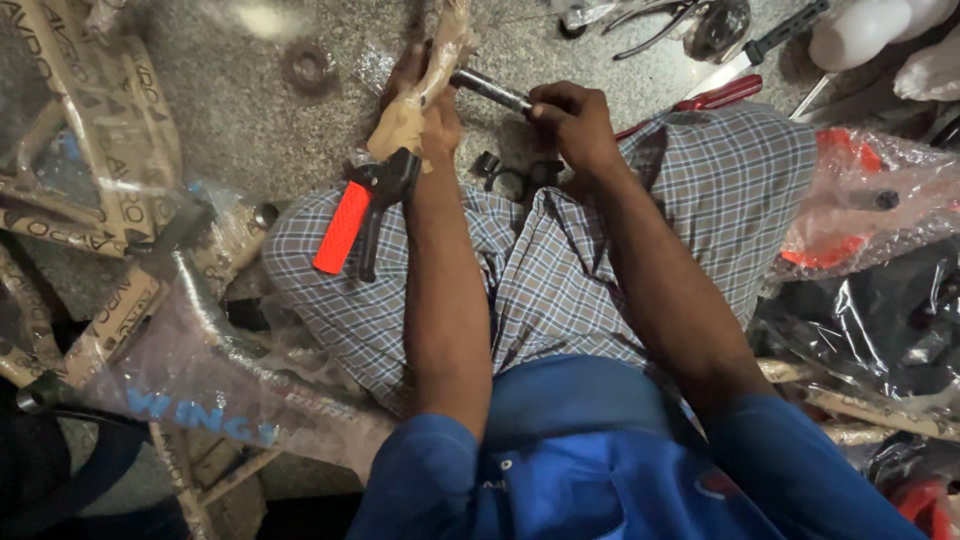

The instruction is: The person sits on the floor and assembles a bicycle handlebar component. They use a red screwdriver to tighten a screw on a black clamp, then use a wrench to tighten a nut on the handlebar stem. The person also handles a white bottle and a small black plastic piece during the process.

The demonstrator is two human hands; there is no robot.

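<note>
- Head view: the left hand is gripping a paper-wrapped post whose bare metal tube is sticking out toward the right hand.
- The right hand is pinching the end of that tube, fingers closed on it, above the person's checked lap.
- A red reflector on a black bracket is hanging under the left hand.
- Pliers and a red-handled tool are lying on the stone floor beyond.
- A plastic-wrapped bicycle frame is lying at the left.
</note>
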